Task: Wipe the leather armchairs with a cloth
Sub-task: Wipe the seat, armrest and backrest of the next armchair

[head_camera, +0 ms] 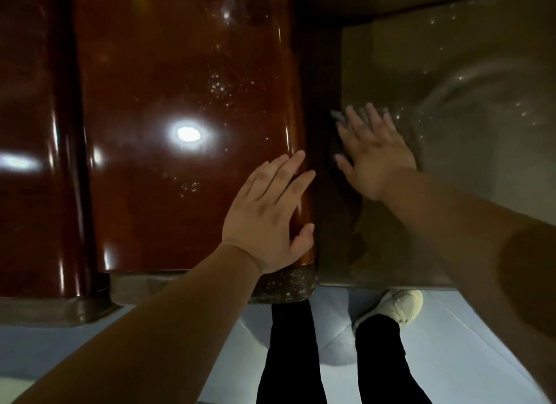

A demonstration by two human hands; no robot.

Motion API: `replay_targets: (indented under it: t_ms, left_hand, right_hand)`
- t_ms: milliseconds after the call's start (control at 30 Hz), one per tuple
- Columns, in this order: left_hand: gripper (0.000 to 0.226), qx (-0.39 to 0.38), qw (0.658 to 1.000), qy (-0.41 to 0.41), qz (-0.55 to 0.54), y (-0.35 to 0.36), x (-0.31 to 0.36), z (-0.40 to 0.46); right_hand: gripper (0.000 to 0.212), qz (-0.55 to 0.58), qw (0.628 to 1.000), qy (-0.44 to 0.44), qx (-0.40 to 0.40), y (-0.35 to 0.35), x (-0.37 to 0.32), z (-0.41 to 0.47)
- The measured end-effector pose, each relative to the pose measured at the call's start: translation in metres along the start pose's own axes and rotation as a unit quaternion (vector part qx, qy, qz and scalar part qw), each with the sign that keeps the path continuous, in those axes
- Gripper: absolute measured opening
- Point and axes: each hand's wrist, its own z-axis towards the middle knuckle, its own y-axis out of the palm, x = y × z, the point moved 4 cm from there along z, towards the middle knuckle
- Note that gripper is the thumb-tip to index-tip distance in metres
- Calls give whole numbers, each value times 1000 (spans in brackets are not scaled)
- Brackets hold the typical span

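A glossy dark brown armrest (180, 73) of the armchair fills the left and middle. My left hand (267, 220) rests flat on its right edge, fingers straight, holding nothing. The tan leather seat (466, 88) lies to the right, with faint curved wipe streaks on it. My right hand (373, 157) presses flat on the seat next to the armrest, fingers spread and blurred by motion. A small grey bit of cloth (337, 116) peeks out past its fingertips; the rest of the cloth is hidden under the hand.
A second glossy brown armrest (30, 133) stands at the far left. The chair's front edge (376, 283) runs below my hands. On the pale floor (466, 358) stand my legs in dark trousers (288, 358) and a white shoe (397, 307).
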Motion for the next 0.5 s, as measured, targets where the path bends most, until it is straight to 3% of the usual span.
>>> replay_targets:
  t_ms: [67,100,233,300,333,400,500]
  left_hand:
    - [82,-1,1000,-11,4,-1,-3,0]
    - [84,-3,1000,-18,9,-1,-4,0]
    - [88,-6,999,-39,12,-2,-1,-1]
    - [89,-4,999,-38,6,-2,-1,0]
    - [89,-6,999,-37,6,-2,-2,0]
    - [89,-17,999,-38,2,0,-2,-1]
    - [90,-30,999,-40,2,2,-2,0]
  right_hand:
    - [72,21,999,39,0,0,-15,-5]
    - [72,15,1000,18,-9,9,-27,-19]
    - [77,-47,974,-218,-44,48,-48,-84]
    - [75,-75,961,-261,-44,40,-23,-62]
    - [75,-78,968,-236,-25,31,-11,-44]
    - [73,-34,995,-98,7,10,13,-13]
    - [71,34,996,80,36,1,6,-3]
